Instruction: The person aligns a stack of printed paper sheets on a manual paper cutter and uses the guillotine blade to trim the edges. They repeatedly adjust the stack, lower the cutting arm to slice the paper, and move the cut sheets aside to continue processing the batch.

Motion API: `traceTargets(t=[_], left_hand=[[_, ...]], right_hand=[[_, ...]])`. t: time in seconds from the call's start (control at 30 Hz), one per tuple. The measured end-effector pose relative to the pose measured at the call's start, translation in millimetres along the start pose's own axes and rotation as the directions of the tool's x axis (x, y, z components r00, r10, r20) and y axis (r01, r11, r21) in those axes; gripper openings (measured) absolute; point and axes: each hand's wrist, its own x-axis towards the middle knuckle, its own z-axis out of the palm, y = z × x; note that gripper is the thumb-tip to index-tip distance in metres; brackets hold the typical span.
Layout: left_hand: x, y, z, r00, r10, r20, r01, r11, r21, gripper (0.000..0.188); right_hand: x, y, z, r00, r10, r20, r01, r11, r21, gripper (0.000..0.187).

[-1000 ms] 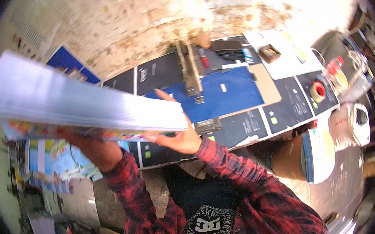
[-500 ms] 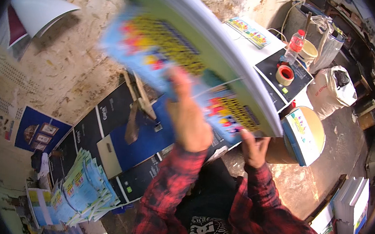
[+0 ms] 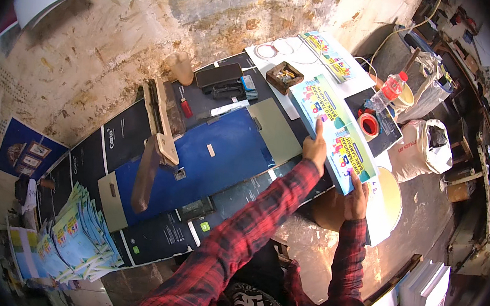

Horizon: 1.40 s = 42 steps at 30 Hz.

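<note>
A stack of printed sheets [image 3: 340,140], light blue and green with colourful cartoon figures, lies at the right end of the worktable. My left hand [image 3: 315,150] grips its near left edge, with one finger stretched up along the printed top. At the stack's near end, my right hand [image 3: 357,199] pinches the corner, thumb side on the print. The fingers beneath the sheets are hidden. Left of the hands, a blue board [image 3: 215,156] lies flat on the table. A tan and brown long-arm tool [image 3: 158,122], like a stapler, stands over its left part.
Fanned booklets [image 3: 80,237] are piled at the left. A red-handled screwdriver [image 3: 186,108], a black flat case [image 3: 220,75] and a wooden ashtray [image 3: 285,76] sit farther back. On the right are a tape roll [image 3: 368,125], a bottle [image 3: 391,87], a white sack [image 3: 422,147] and thick books [image 3: 423,297].
The sheets, raised and tilted in front of me before, are now lowered onto the table's right end. Both hands moved with them, the left one reaching farther right. My view has shifted.
</note>
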Motion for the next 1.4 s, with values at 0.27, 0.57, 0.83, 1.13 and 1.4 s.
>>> traceTargets(t=[0.27, 0.57, 0.83, 1.13, 1.4], left_hand=[[-143, 60, -174, 0.927, 0.149, 0.344, -0.279, 0.888, 0.366, 0.048], [-266, 46, -325, 0.936, 0.233, -0.264, -0.075, 0.864, 0.497, 0.036], [-323, 29, -361, 0.833, 0.351, -0.427, -0.107, 0.861, 0.498, 0.034], [-422, 7, -380, 0.688, 0.428, -0.586, 0.045, 0.781, 0.623, 0.04], [-435, -10, -355, 0.661, 0.399, -0.635, -0.075, 0.878, 0.473, 0.032]], right_hand=[[18, 30, -9, 0.969, 0.241, -0.053, -0.245, 0.965, -0.095, 0.034], [3, -10, 30, 0.953, -0.295, -0.069, -0.023, 0.158, -0.987, 0.064], [95, -20, 58, 0.902, -0.239, 0.358, 0.326, -0.164, -0.931, 0.088], [106, -19, 94, 0.979, -0.005, 0.204, 0.189, -0.361, -0.913, 0.096], [113, -21, 93, 0.988, 0.03, 0.155, 0.156, -0.333, -0.93, 0.089]])
